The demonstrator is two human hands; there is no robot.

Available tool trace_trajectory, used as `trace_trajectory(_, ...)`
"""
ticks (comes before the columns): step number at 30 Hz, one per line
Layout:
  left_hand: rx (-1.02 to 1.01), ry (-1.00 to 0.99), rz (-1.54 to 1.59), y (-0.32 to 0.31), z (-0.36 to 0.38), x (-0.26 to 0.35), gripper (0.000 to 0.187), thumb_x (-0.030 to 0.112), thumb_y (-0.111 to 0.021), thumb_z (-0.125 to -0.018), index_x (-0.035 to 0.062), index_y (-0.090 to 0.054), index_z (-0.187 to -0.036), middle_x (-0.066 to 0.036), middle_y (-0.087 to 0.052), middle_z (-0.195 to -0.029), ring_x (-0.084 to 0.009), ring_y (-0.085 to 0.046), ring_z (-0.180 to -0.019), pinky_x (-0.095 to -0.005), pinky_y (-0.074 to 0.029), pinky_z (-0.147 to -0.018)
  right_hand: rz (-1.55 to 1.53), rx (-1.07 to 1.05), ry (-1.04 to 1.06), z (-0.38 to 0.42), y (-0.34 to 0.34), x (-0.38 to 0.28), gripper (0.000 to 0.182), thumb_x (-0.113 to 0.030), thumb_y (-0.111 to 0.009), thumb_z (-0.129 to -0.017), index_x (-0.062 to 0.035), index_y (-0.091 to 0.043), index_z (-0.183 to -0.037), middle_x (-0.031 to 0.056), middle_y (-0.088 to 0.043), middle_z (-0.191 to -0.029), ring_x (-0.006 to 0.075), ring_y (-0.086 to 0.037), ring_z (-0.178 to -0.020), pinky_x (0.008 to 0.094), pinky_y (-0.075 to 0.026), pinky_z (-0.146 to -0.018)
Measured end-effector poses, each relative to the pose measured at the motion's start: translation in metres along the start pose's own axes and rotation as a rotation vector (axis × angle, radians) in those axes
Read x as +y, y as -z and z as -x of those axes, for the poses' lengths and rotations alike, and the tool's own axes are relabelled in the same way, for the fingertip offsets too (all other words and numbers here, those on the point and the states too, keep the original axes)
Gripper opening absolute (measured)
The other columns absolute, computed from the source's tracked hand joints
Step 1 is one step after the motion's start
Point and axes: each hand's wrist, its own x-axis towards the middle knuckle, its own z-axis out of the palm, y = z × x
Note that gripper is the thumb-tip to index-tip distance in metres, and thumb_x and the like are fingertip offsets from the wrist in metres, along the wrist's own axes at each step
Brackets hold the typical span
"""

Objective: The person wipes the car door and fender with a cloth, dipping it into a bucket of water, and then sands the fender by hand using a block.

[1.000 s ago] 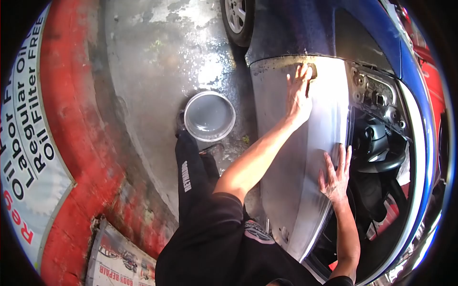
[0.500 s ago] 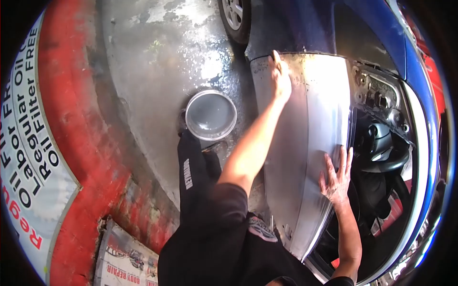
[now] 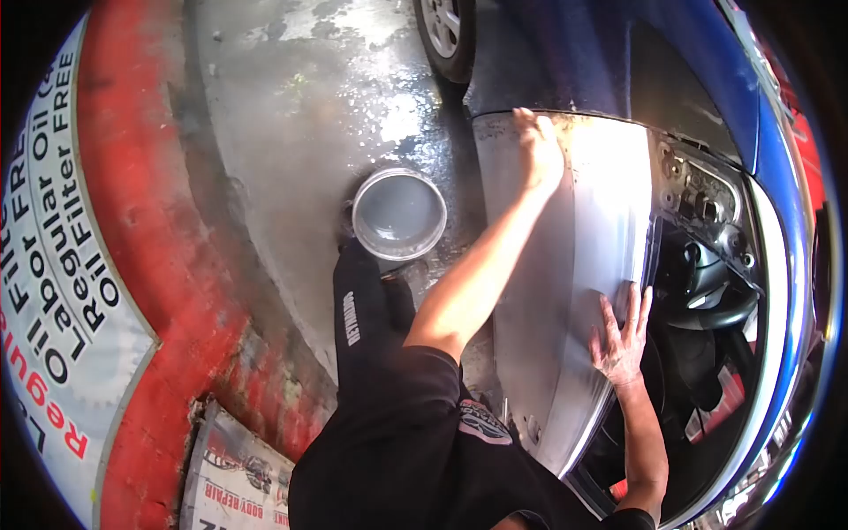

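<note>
My left hand (image 3: 541, 152) lies on the silver-grey door panel (image 3: 539, 291) of a car, close to its seam with the dark blue fender (image 3: 548, 62). Its fingers are stretched out along the panel; whether anything lies beneath the palm is hidden. My right hand (image 3: 622, 346) rests with spread fingers on the same door, by the window edge. Through the window opening a steering wheel (image 3: 715, 311) shows. A round bucket of greyish liquid (image 3: 399, 215) stands on the ground beside the door, near my leg (image 3: 353, 300).
A wheel (image 3: 447, 35) stands at the top of the view. Bare metal fittings (image 3: 702, 190) show at the window's front corner. Along the left runs a red-painted wall (image 3: 141, 203) with a lettered sign (image 3: 53, 230). A second sign (image 3: 231, 481) leans at lower left. The concrete floor (image 3: 291, 132) looks wet.
My left hand has slid slightly to the right across the door panel. My right hand keeps its place by the window edge. The whole view has shifted slightly.
</note>
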Motion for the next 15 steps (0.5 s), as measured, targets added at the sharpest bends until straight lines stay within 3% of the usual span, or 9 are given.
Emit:
trace_trajectory(2,0.189,0.311,0.481,-0.005,0.062,0.134,0.059,0.032,-0.039,-0.114,0.005,-0.025,-0.165,-0.017,-0.035,-0.159,-0.0217,-0.032,-0.143,-0.0358,-0.03,-0.119,-0.007,-0.001,0.006,0.0,0.001,0.001,0.065,-0.017,-0.072,-0.079,-0.0084,-0.061,-0.143,0.037,-0.03,-0.16,0.0648,-0.026,-0.146,0.0664,-0.033,-0.119)
trace_trajectory(4,0.193,-0.275,-0.202,-0.018,0.08,0.066,0.06,0.036,-0.042,-0.115,0.0073,-0.028,-0.165,-0.012,-0.058,-0.145,-0.012,-0.056,-0.125,-0.0302,-0.047,-0.107,-0.007,-0.025,0.002,0.0,0.001,-0.001,0.064,-0.017,-0.072,-0.08,-0.0082,-0.061,-0.143,0.0375,-0.03,-0.159,0.0648,-0.026,-0.146,0.0668,-0.033,-0.119)
trace_trajectory(7,0.064,0.033,0.515,-0.006,0.017,0.008,0.062,0.033,-0.034,-0.115,-0.004,-0.02,-0.163,-0.02,-0.03,-0.165,-0.026,-0.027,-0.151,-0.034,-0.022,-0.124,-0.002,-0.038,-0.01,-0.003,-0.003,0.002,0.064,-0.017,-0.071,-0.08,-0.0082,-0.061,-0.142,0.0387,-0.03,-0.159,0.065,-0.026,-0.146,0.0673,-0.033,-0.119)
trace_trajectory(9,0.015,0.107,0.037,0.024,-0.01,0.012,0.066,0.037,-0.032,-0.115,-0.0064,-0.016,-0.163,-0.025,-0.015,-0.172,-0.0317,-0.018,-0.16,-0.036,-0.015,-0.13,-0.005,-0.026,0.008,0.0,0.0,0.002,0.064,-0.016,-0.071,-0.08,-0.0087,-0.061,-0.143,0.0387,-0.03,-0.159,0.0655,-0.026,-0.145,0.0669,-0.033,-0.119)
trace_trajectory(11,-0.008,0.241,-0.09,0.029,-0.014,0.024,0.068,0.039,-0.031,-0.115,-0.0069,-0.016,-0.163,-0.026,-0.007,-0.173,-0.0342,-0.015,-0.16,-0.0371,-0.013,-0.13,-0.008,-0.015,-0.002,-0.005,0.0,0.002,0.065,-0.016,-0.071,-0.08,-0.0091,-0.06,-0.143,0.039,-0.03,-0.158,0.0659,-0.027,-0.145,0.0667,-0.032,-0.119)
trace_trajectory(12,-0.011,0.226,0.051,0.015,-0.007,0.01,0.066,0.037,-0.032,-0.115,-0.0053,-0.016,-0.163,-0.026,-0.004,-0.173,-0.0352,-0.012,-0.161,-0.0375,-0.012,-0.13,-0.015,-0.013,-0.009,-0.004,-0.002,0.002,0.064,-0.016,-0.071,-0.08,-0.0091,-0.06,-0.143,0.0388,-0.03,-0.158,0.0661,-0.027,-0.145,0.0666,-0.032,-0.119)
trace_trajectory(14,-0.042,0.145,-0.003,0.004,0.043,0.049,0.062,0.032,-0.033,-0.115,-0.0017,-0.018,-0.164,-0.024,-0.004,-0.174,-0.0358,-0.011,-0.161,-0.0382,-0.012,-0.13,-0.006,-0.033,-0.013,-0.001,0.0,0.002,0.062,-0.016,-0.071,-0.079,-0.0081,-0.062,-0.14,0.0399,-0.031,-0.157,0.0654,-0.027,-0.145,0.0674,-0.032,-0.119)
trace_trajectory(15,-0.071,0.067,-0.201,0.007,0.076,0.103,0.059,0.028,-0.034,-0.115,0.0003,-0.02,-0.165,-0.021,-0.009,-0.174,-0.0355,-0.012,-0.161,-0.0386,-0.012,-0.13,-0.009,-0.042,-0.014,-0.003,-0.002,0.003,0.062,-0.016,-0.071,-0.079,-0.0081,-0.062,-0.14,0.0399,-0.031,-0.157,0.0654,-0.027,-0.145,0.0674,-0.032,-0.119)
